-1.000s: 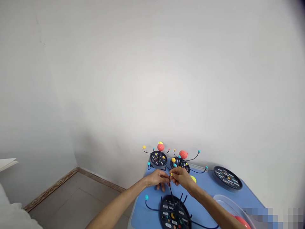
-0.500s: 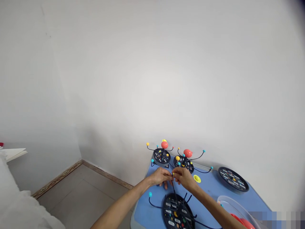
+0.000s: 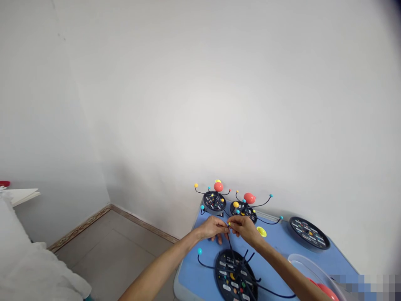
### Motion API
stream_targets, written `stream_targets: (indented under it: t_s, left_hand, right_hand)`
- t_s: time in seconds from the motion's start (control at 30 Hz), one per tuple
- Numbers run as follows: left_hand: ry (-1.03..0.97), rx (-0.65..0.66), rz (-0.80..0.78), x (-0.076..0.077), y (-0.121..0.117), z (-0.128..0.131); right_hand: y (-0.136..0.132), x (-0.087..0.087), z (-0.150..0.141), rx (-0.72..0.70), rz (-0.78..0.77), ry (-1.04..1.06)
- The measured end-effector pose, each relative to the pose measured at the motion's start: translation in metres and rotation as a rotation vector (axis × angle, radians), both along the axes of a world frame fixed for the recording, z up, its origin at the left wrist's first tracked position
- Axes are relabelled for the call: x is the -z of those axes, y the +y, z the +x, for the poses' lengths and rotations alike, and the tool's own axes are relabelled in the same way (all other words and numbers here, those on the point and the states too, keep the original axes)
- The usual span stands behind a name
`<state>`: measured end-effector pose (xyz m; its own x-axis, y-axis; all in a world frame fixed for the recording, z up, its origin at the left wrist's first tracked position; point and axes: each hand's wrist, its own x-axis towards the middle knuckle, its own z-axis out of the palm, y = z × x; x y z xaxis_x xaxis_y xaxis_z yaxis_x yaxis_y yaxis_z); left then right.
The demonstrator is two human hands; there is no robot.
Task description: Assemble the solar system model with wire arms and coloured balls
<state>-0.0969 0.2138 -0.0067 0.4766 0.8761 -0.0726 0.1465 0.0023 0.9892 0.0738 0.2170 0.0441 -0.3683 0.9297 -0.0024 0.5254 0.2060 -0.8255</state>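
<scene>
Planet model (image 3: 223, 279) sits on the blue counter (image 3: 192, 278), just below both hands, one black rod (image 3: 231, 244) rising to them; the left hand (image 3: 213, 228) pinches that rod near its tip, the right hand (image 3: 246, 229) a tiny yellow ball (image 3: 229, 224) there. Two red-topped models (image 3: 218, 187) stand beyond.

the near black base (image 3: 223, 276) looks plastic, the red balls (image 3: 249, 197) glossy.
</scene>
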Motion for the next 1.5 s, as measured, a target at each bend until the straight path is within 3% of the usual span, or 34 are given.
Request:
stream_targets:
  t_s: [0.4,0.57,0.87,1.17,1.33,1.43,1.5]
  left_hand:
    - [-0.009,-0.026,0.03,-0.001,-0.003,0.0]
    - [-0.004,-0.046,0.046,-0.003,-0.008,0.0]
    - [0.024,-0.083,0.068,-0.006,-0.013,0.002]
    - [0.028,-0.08,0.065,0.005,-0.006,0.001]
    - [-0.016,-0.069,0.065,0.008,-0.001,0.0]
    - [-0.049,-0.054,0.046,0.007,0.003,-0.001]
    - [-0.081,-0.067,0.034,0.005,0.005,-0.003]
  right_hand:
    - [-0.013,-0.022,-0.003,-0.224,0.409,-0.493]
    - [-0.013,-0.025,-0.006,-0.298,0.439,-0.671]
    - [-0.01,-0.033,-0.015,-0.281,0.408,-0.877]
    - [-0.02,-0.05,-0.017,-0.244,0.415,-0.881]
    - [-0.032,-0.089,0.017,-0.131,0.462,-0.744]
    - [-0.042,-0.109,0.063,-0.038,0.462,-0.686]
    - [-0.049,-0.112,0.1,0.013,0.441,-0.666]
